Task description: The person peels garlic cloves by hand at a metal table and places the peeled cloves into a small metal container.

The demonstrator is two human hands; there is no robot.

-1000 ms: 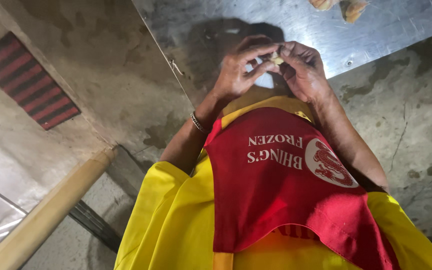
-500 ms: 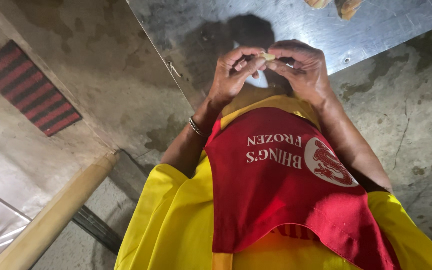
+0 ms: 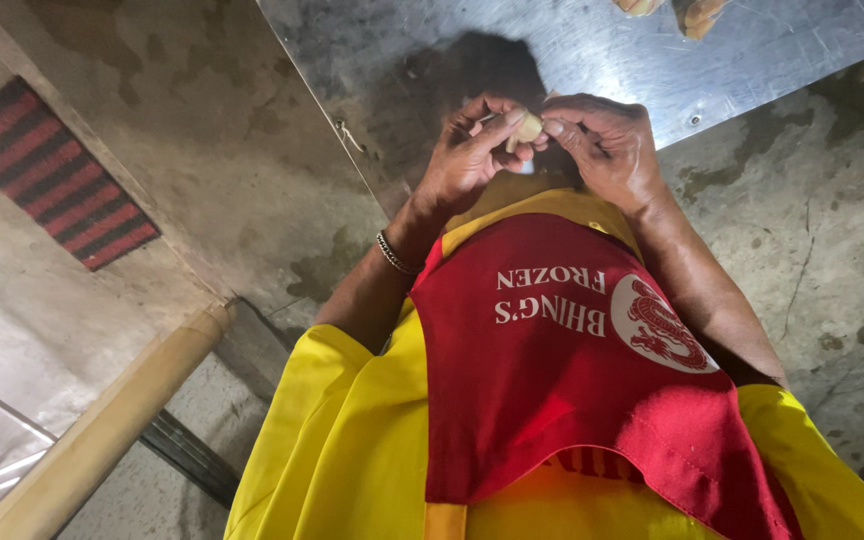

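Looking down past my red apron (image 3: 572,380) and yellow sleeves (image 3: 352,440), I see my left hand (image 3: 467,160) and right hand (image 3: 607,145) meeting over the edge of the steel table (image 3: 432,50). Both sets of fingertips are closed on a small pale dough piece (image 3: 526,128), held between them above the tabletop. I judge I'm mid-shaping, pinching its edge. Continuing calls for light, even pressure and small turns. Farther off, two tan pieces (image 3: 697,14) sit at the table's far side.

Round white-red emblem (image 3: 664,325) on red apron (image 3: 572,400)
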